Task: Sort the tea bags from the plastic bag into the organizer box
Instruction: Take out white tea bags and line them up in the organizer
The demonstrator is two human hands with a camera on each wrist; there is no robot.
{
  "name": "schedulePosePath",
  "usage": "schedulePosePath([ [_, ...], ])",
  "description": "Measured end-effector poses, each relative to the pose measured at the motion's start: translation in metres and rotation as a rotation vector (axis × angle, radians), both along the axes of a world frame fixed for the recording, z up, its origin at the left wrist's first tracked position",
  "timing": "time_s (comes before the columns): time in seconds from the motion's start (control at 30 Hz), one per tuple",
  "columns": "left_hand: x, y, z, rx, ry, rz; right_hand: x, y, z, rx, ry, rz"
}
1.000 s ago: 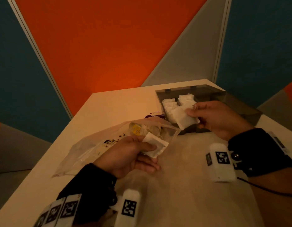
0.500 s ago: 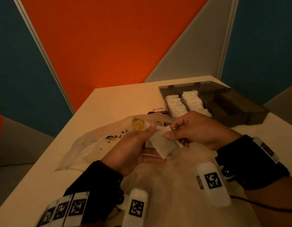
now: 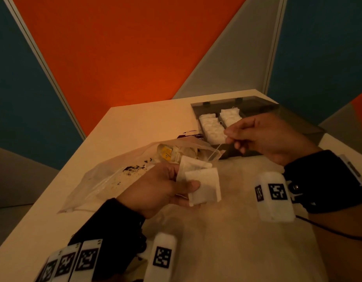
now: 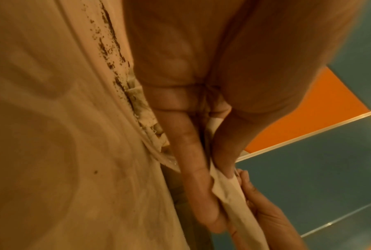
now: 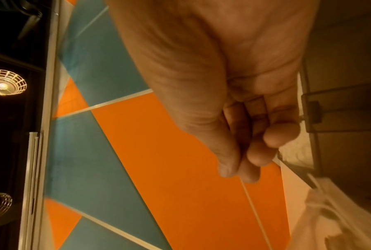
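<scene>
Withdrawn from the tea bags [image 3: 202, 185] toward the organizer box [image 3: 257, 110]: right hand [image 3: 263, 137], pinching a taut string [image 3: 213, 152]. Bags are gripped by left hand [image 3: 155, 190] beside the plastic bag [image 3: 115, 180]; separation is judged underway.

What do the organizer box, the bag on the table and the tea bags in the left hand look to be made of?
Organizer box: smoky translucent hard plastic, probably; its open lid shows the table through it.
Plastic bag: thin clear film, crinkled, dark crumbs visible inside.
Tea bags held by the left hand: matte white filter paper, apparently; soft, creased edges.
</scene>
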State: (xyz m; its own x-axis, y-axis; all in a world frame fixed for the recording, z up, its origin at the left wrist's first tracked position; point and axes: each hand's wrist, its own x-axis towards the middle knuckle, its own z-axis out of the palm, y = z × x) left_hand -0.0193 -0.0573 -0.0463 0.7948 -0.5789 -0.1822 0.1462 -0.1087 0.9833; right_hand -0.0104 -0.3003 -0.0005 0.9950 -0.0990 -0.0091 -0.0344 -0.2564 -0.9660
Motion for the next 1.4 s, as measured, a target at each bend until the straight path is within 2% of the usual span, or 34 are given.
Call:
schedulePosePath([
  [0.1, -0.003, -0.001, 0.003, -0.018, 0.035, -0.062, 0.002, -0.006, -0.002, 0.018, -0.001, -0.056],
  [0.2, -0.005, -0.001, 0.004, -0.036, 0.042, -0.069, 0.006, -0.010, -0.005, -0.067, 0.013, -0.122],
  [0.27, -0.005, -0.002, 0.005, -0.046, 0.045, -0.069, 0.010, -0.016, -0.010, -0.225, 0.041, -0.198],
  [0.37, -0.005, -0.003, 0.005, -0.051, 0.053, -0.044, 0.014, -0.025, -0.016, -0.587, 0.049, -0.314],
  [0.4, -0.005, -0.004, 0.004, -0.055, 0.055, -0.023, 0.011, -0.021, -0.012, -0.628, 0.035, -0.326],
  [0.47, -0.004, -0.005, 0.002, -0.067, 0.058, 0.025, -0.003, -0.005, 0.001, -0.582, 0.037, -0.213],
  [0.6, -0.004, -0.006, 0.003, -0.079, 0.047, 0.079, -0.035, 0.032, 0.017, -0.521, 0.212, 0.230],
  [0.67, -0.006, -0.007, 0.004, -0.083, 0.055, 0.078, -0.039, 0.038, 0.012, -0.550, 0.240, 0.309],
  [0.77, -0.008, -0.008, 0.005, -0.093, 0.079, 0.087, -0.035, 0.038, 0.001, -0.452, 0.213, 0.294],
  [1.0, -0.007, -0.013, 0.006, -0.231, 0.222, 0.149, -0.030, 0.032, -0.018, 0.006, 0.164, 0.176],
  [1.17, -0.005, -0.016, -0.001, -0.266, 0.208, 0.149, -0.029, 0.038, -0.026, 0.000, 0.112, 0.124],
  [1.4, -0.005, -0.015, -0.007, -0.165, 0.111, 0.078, -0.028, 0.045, -0.030, -0.076, 0.136, 0.094],
])
